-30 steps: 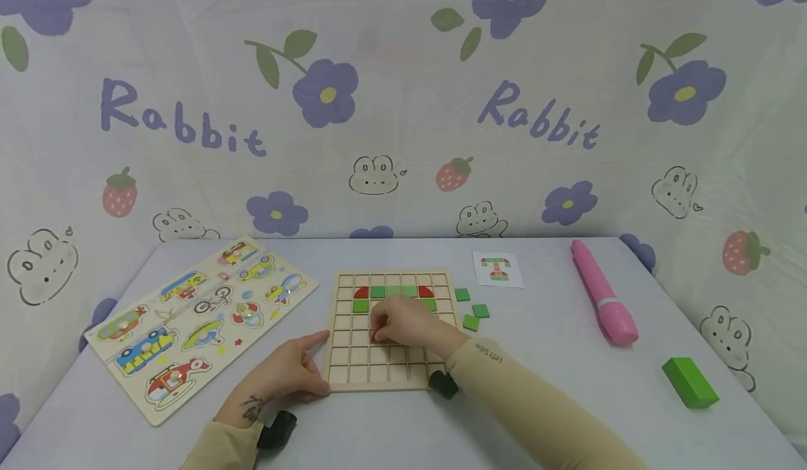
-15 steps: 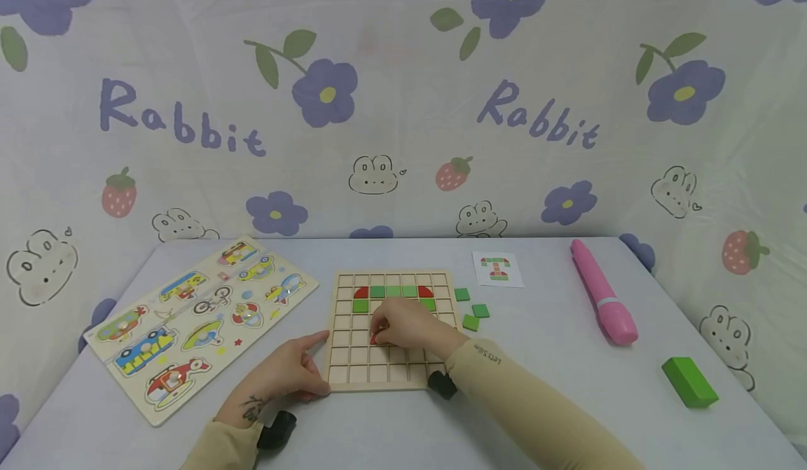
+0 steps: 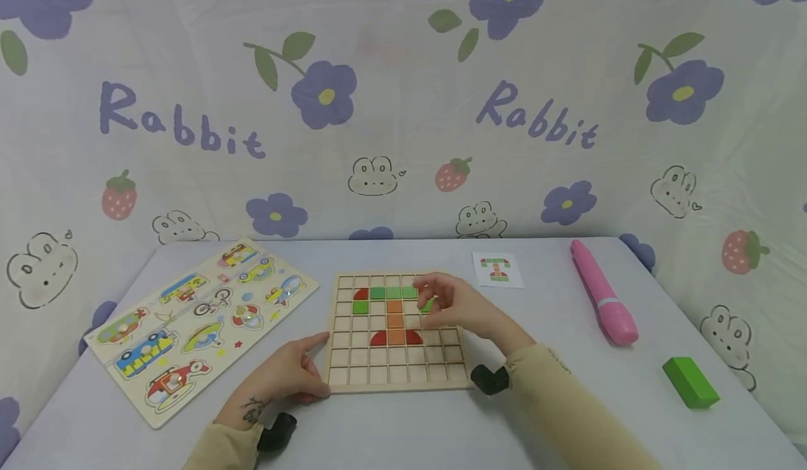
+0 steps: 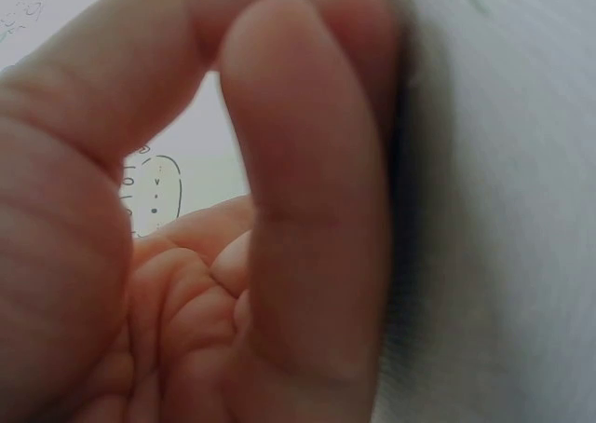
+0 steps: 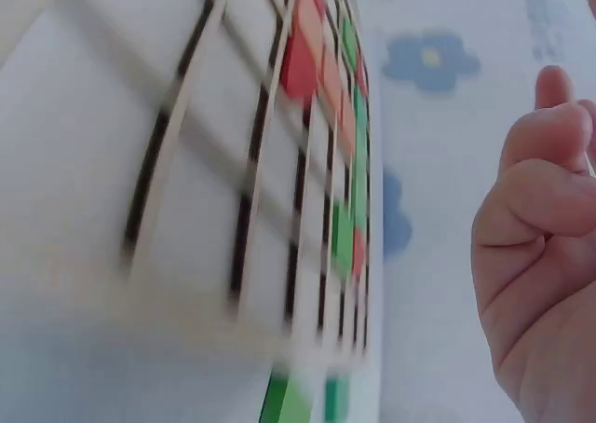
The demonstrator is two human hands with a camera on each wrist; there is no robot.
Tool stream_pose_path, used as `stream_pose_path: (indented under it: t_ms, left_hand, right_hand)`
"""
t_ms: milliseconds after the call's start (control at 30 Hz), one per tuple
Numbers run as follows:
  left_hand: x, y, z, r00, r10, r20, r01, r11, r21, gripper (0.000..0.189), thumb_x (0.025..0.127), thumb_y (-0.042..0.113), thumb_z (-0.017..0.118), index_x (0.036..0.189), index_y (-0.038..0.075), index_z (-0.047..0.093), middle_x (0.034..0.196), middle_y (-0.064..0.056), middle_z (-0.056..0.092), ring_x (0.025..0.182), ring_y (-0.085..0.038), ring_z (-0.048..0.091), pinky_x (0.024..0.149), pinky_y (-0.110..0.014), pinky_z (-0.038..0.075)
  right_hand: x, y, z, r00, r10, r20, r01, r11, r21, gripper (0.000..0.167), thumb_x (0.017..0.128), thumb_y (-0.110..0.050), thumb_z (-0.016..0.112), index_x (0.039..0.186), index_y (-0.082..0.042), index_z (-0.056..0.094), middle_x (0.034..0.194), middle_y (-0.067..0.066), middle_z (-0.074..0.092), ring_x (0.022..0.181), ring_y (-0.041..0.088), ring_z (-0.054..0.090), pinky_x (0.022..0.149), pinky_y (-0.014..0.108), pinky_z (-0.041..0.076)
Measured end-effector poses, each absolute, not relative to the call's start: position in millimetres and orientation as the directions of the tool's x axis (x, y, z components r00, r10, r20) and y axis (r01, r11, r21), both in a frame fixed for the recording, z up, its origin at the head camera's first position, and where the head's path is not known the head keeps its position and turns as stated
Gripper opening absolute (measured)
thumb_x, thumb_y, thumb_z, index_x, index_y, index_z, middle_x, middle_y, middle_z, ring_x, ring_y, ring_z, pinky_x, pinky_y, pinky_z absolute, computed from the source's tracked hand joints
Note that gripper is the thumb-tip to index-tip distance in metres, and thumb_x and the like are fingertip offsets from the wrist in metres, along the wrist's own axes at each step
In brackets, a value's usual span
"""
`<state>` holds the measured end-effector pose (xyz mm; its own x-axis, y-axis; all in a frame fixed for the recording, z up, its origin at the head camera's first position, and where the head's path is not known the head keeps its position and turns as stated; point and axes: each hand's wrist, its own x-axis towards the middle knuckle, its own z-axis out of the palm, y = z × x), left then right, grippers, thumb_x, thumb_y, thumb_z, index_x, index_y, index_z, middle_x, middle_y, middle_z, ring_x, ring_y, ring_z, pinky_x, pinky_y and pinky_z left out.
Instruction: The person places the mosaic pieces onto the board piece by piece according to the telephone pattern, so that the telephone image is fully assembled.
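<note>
A wooden grid board lies at the table's middle. In its cells sit green tiles in an upper row, an orange column below, and red quarter-round pieces beside the column's foot. My left hand rests against the board's left edge, index fingertip and thumb touching the frame. Over the board's right side hovers my right hand, fingers loosely bent with nothing between them. It hides the upper right cells in the head view. Loose green tiles show beyond the board's edge in the right wrist view.
A pattern card lies behind the board to the right. At left is a vehicle puzzle board. A pink wand-like object and a green block lie at right. A printed cloth hangs behind the table.
My right hand has left the red piece at the lower left of the pattern and moved right and up. The orange column and both lower red pieces now show. The left hand stays put.
</note>
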<state>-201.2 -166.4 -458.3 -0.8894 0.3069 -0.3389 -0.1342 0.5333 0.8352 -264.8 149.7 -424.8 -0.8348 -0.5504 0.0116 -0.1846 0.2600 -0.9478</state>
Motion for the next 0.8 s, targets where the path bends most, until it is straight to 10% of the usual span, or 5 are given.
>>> stream_pose_path:
  t_ms: [333,800]
  left_hand:
    - [-199.2,-164.2,-456.4,-0.892,0.286,-0.350,-0.147,0.548,0.823,0.094,0.064,0.002,0.078,0.144,0.005,0.030,0.060,-0.002,0.059,0.048,-0.010,0.051,0.049,-0.025,0.046]
    - [-200.0,-164.9,-457.5,-0.892,0.292,-0.346,-0.143,0.543,0.828,0.093,0.064,0.003,0.078,0.144,0.006,0.030,0.059,-0.002,0.059,0.048,-0.010,0.051,0.049,-0.024,0.045]
  right_hand:
    - [-270.3,223.9,-442.5,-0.967,-0.232,-0.104,-0.013,0.450,-0.893,0.046,0.078,-0.008,0.070,0.120,-0.001,0.054,0.090,0.005,0.056,0.066,0.011,0.046,0.049,0.023,0.034]
    - [-280.6,231.4,-451.0,-0.962,-0.017,-0.271,0.170,0.740,-0.650,0.051,0.071,-0.013,0.075,0.120,-0.011,0.061,0.092,0.009,0.053,0.080,0.020,0.047,0.064,0.028,0.039]
